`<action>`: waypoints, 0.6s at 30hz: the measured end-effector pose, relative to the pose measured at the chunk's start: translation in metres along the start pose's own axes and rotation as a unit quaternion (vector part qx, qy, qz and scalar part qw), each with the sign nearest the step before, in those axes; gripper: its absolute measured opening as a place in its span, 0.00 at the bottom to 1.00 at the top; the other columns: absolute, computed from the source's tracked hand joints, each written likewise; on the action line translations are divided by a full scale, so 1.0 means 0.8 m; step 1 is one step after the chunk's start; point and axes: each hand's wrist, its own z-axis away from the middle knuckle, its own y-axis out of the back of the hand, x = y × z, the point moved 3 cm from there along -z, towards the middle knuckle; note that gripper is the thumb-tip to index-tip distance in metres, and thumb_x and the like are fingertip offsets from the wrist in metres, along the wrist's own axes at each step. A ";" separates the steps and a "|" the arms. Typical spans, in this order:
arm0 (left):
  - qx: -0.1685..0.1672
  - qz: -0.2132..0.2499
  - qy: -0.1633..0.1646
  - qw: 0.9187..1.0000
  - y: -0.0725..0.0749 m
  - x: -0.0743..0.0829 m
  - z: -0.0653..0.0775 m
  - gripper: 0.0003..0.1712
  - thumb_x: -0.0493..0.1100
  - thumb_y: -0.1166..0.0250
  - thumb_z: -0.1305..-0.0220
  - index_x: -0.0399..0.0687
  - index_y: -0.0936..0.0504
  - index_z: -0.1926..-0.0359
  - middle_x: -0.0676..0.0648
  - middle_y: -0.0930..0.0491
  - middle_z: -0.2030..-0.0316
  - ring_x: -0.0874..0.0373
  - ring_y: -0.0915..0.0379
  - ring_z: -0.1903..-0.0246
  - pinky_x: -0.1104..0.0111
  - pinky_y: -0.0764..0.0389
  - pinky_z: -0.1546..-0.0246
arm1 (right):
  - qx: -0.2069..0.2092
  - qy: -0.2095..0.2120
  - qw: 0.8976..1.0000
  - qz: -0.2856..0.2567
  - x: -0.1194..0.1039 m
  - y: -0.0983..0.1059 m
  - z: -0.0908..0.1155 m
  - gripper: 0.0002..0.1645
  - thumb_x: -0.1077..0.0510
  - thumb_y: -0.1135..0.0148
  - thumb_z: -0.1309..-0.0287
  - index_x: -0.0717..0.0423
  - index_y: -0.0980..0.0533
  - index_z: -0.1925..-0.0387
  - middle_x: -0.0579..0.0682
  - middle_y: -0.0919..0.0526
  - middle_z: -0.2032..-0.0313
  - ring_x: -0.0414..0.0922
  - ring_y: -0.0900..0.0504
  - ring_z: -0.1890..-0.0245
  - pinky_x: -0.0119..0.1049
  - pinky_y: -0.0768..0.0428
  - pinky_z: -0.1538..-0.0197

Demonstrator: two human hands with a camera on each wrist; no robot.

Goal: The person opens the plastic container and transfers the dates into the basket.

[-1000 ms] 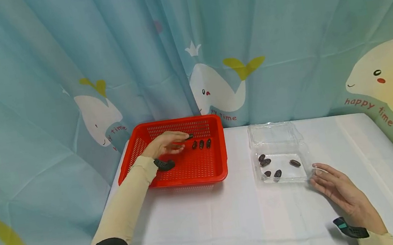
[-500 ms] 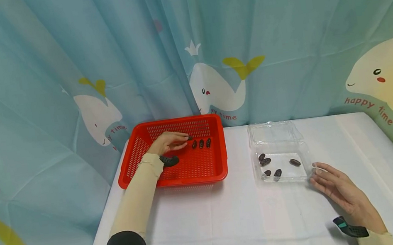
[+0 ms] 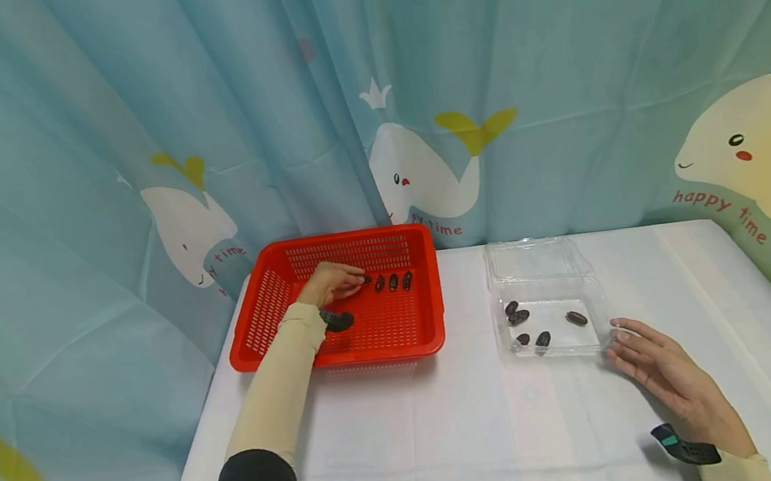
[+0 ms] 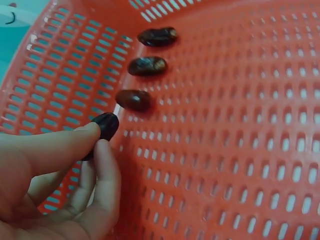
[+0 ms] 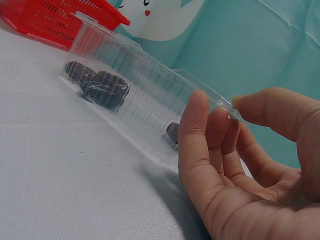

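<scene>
My left hand is inside a red plastic basket, pinching a dark brown date between thumb and fingertips. The held date is tilted, near the basket's far wall. Three more dates lie side by side in a row to its right, on the basket floor. On the right of the table, my right hand holds the near right corner of a clear plastic clamshell box, thumb on the rim and fingers outside. Several loose dates lie in the box.
The box's lid is folded back, away from me. A white cloth covers the table. Behind the basket and box hangs a blue-green curtain with printed whales.
My left hand has moved slightly toward me with its date, lowering it beside the row. The right hand stays at the box corner.
</scene>
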 end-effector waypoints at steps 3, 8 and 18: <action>0.007 -0.023 -0.016 1.000 0.000 -0.003 0.001 0.21 0.29 0.35 0.30 0.35 0.18 0.37 0.35 0.23 0.34 0.52 0.14 0.53 0.59 0.18 0.37 | 0.001 0.001 1.000 0.007 0.000 0.000 0.000 0.17 0.62 0.49 0.21 0.36 0.20 0.49 0.41 0.20 0.52 0.35 0.16 0.54 0.30 0.14 0.46; 0.016 -0.086 -0.073 0.993 -0.001 -0.005 0.003 0.19 0.28 0.34 0.31 0.32 0.16 0.41 0.33 0.21 0.36 0.41 0.18 0.42 0.57 0.17 0.38 | 0.004 -0.005 1.000 0.003 0.000 0.000 0.001 0.17 0.61 0.49 0.21 0.35 0.20 0.49 0.40 0.20 0.51 0.35 0.16 0.54 0.30 0.14 0.46; 0.047 -0.200 -0.129 0.970 0.002 -0.009 -0.009 0.12 0.30 0.31 0.33 0.33 0.13 0.49 0.34 0.19 0.41 0.39 0.20 0.45 0.57 0.16 0.45 | 0.009 -0.013 1.000 -0.011 0.001 0.000 0.002 0.16 0.61 0.49 0.21 0.35 0.20 0.49 0.40 0.19 0.52 0.36 0.16 0.54 0.30 0.14 0.46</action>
